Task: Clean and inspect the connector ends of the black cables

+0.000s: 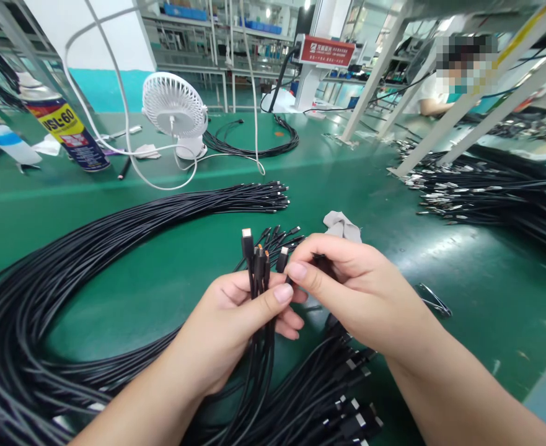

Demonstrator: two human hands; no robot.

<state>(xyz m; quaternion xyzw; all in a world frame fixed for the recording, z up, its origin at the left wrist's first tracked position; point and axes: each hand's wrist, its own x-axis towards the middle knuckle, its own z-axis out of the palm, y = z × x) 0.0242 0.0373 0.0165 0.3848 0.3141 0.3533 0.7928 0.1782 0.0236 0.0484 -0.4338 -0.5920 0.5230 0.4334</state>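
Observation:
Several black USB cables [259, 272] stand upright in my left hand [249, 303], their plugs pointing up above my thumb. My right hand [347, 279] is closed in a pinch on one more cable just below its plug [282, 259], right beside my left fingertips. Part of my right fingers is hidden behind the hand. Below my hands lies a bundle of cable ends [347, 371] with silver-tipped plugs. A second group of small plugs [277, 235] lies just behind my left hand.
A thick black cable bundle [91, 248] curves across the left of the green table [184, 316]. Behind it are a spray can [72, 130], a white fan [175, 108] and a cable coil [273, 145]. More cables [486, 192] lie right, near metal posts and a seated person [440, 99].

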